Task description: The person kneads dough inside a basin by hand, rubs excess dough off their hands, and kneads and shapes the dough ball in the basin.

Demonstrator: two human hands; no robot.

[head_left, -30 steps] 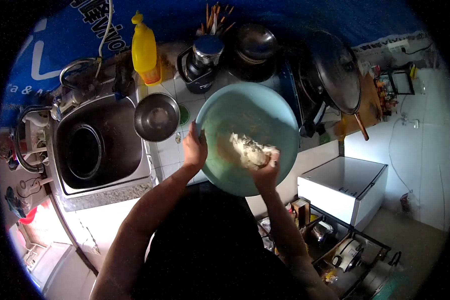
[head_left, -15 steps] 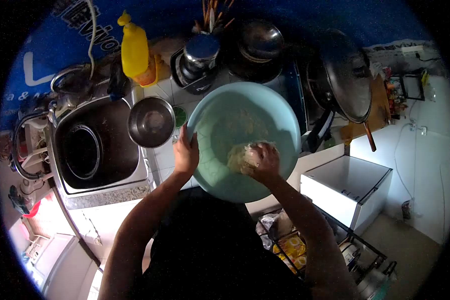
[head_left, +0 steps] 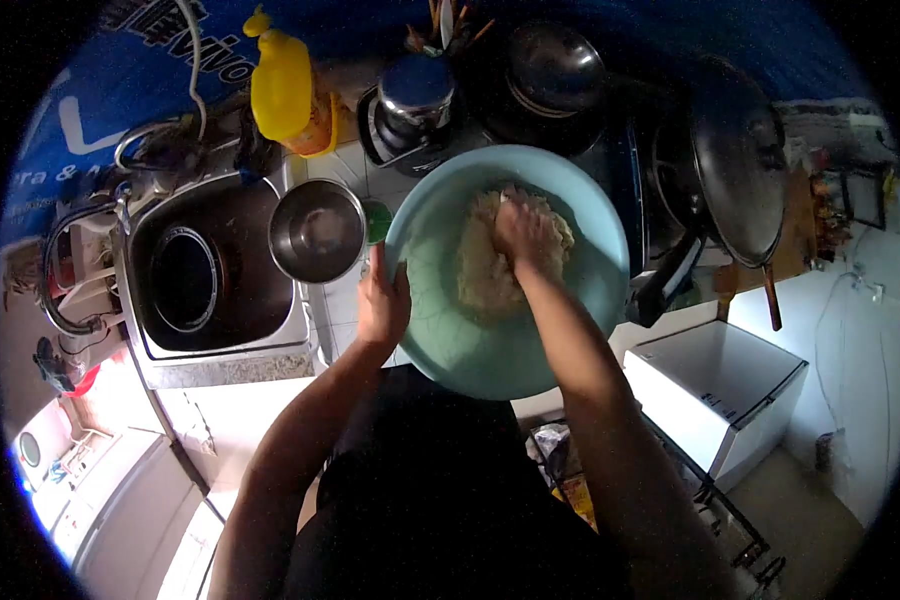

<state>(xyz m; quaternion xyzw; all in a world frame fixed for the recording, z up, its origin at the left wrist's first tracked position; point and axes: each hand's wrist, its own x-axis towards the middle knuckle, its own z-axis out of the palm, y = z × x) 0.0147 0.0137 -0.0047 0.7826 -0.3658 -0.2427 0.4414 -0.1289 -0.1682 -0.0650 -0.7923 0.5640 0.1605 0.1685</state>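
Observation:
A wide pale blue-green basin (head_left: 440,350) stands on the counter in front of me. My left hand (head_left: 383,308) grips its left rim, thumb on the inside. In the basin lies a soft, pale lump of dough (head_left: 485,265), spread out and uneven. My right hand (head_left: 525,238) presses into the far part of it with curled fingers, whose tips are hidden in the dough. Just left of the basin is a metal bowl (head_left: 318,232), with a small green object (head_left: 377,220) between the two.
A sink (head_left: 240,290) holding a dark round pan (head_left: 185,280) is on the left. Behind are a yellow bottle (head_left: 282,95), a metal container (head_left: 417,90) and a metal bowl (head_left: 560,65). A large pan (head_left: 740,160) is at right, above a white box-shaped unit (head_left: 720,380).
My right hand has moved to the far side of the basin, and the dough is now stretched wider there. My left hand stays on the rim. The whole view has shifted slightly.

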